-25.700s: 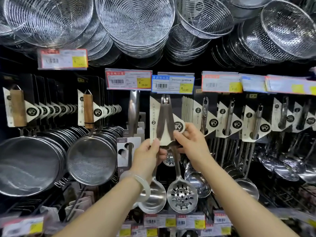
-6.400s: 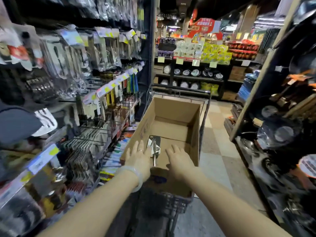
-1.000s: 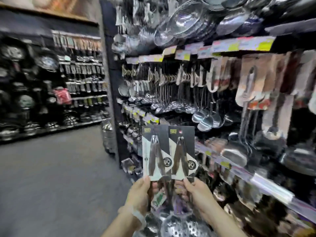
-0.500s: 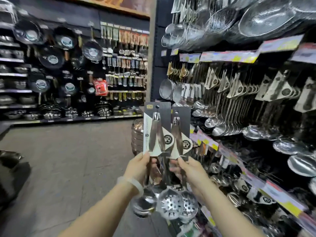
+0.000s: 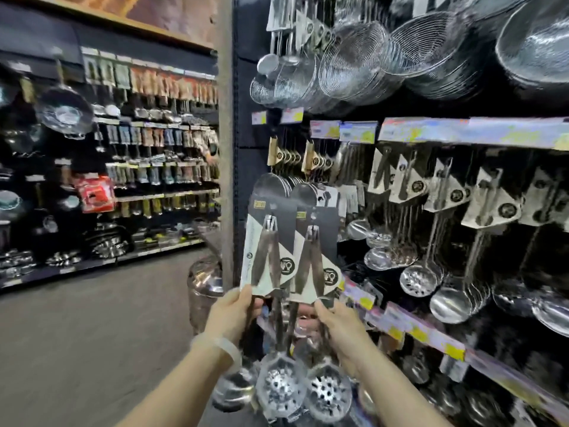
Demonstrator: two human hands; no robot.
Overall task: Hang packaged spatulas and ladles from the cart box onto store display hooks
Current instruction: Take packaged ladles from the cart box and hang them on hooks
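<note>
Gripping carded skimmers (image 5: 289,257) upright, left hand (image 5: 231,315), right hand (image 5: 341,326), display rack (image 5: 446,211) now nearer.

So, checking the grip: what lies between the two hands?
In the head view, steel handles of the carded skimmers run down between left hand and right hand.

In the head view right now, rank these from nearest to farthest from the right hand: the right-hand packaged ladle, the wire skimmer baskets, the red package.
1. Right-hand packaged ladle: held by the right hand.
2. Wire skimmer baskets: hanging above, upper right.
3. Red package: far shelf across the aisle, left.
</note>
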